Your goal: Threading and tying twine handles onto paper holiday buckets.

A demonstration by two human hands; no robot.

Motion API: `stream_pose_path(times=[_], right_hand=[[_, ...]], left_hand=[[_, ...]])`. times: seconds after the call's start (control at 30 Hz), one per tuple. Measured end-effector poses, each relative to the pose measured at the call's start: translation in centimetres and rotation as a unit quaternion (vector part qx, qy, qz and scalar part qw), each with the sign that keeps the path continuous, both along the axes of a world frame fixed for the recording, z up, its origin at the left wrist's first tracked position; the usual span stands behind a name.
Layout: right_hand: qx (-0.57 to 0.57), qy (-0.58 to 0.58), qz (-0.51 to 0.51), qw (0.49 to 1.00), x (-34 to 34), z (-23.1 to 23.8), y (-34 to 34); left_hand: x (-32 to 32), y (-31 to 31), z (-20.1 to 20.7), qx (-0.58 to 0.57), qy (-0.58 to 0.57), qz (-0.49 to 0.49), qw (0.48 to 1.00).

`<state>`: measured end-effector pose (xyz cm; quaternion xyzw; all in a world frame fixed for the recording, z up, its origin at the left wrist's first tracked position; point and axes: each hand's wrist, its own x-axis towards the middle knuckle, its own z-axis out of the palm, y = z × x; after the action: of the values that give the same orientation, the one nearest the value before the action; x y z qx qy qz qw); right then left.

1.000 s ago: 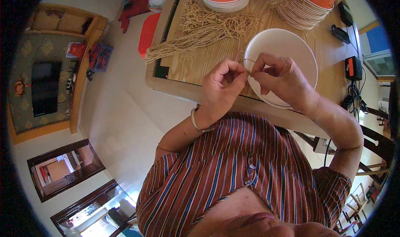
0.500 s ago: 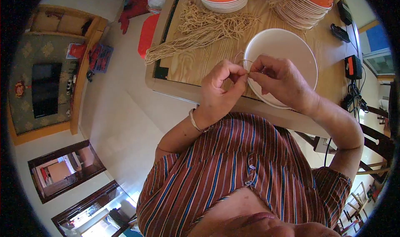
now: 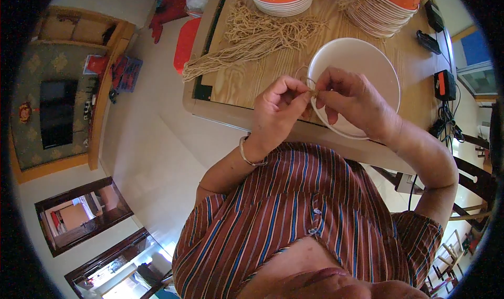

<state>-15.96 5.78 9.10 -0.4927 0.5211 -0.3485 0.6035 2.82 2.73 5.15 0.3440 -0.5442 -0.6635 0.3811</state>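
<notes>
My left hand and my right hand meet at the left rim of a round white bucket. The fingertips of both pinch a thin tan piece of twine, which looks bunched or knotted between them. A small loop of it stands up beside the rim; where it joins the bucket is hidden by my fingers. Behind my left hand, a loose bundle of tan twine lies spread over the wooden table.
Two nested stacks stand at the far side: white-rimmed orange containers and a taller stack with twine hanging on it. Black adapters and cables lie along the right edge. A red stool is left of the table.
My fingertips have shifted slightly, and a small bunch of twine now shows between them. The bucket has moved a little toward me.
</notes>
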Motion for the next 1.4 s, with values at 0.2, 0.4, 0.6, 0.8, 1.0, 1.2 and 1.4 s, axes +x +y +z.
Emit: stream_pose_path(times=[0.2,0.4,0.6,0.8,1.0,1.2,1.4], right_hand=[[0.020,-0.022,0.018,0.999,-0.1,0.3,0.0],[-0.001,0.031,0.041,0.999,-0.1,0.1,0.0],[-0.012,0.027,0.017,0.999,-0.1,0.1,0.1],[0.020,-0.033,-0.005,0.999,-0.3,0.7,0.2],[0.004,-0.063,-0.002,0.998,-0.6,0.2,0.3],[-0.078,0.062,0.013,0.995,-0.6,0.2,0.6],[-0.169,0.169,0.007,0.971,-0.1,0.0,0.8]], left_hand=[[0.0,-0.1,-0.1,0.026,0.018,-0.002,0.999],[0.2,-0.1,0.1,-0.025,-0.008,-0.007,1.000],[0.2,0.0,-0.1,-0.056,-0.021,-0.010,0.998],[0.1,0.0,-0.2,-0.065,-0.035,-0.003,0.997],[0.2,-0.1,-0.5,-0.081,-0.034,-0.007,0.996],[0.2,-0.2,-0.5,-0.054,-0.025,-0.015,0.998],[0.1,-0.2,-0.3,-0.050,-0.023,-0.007,0.998]])
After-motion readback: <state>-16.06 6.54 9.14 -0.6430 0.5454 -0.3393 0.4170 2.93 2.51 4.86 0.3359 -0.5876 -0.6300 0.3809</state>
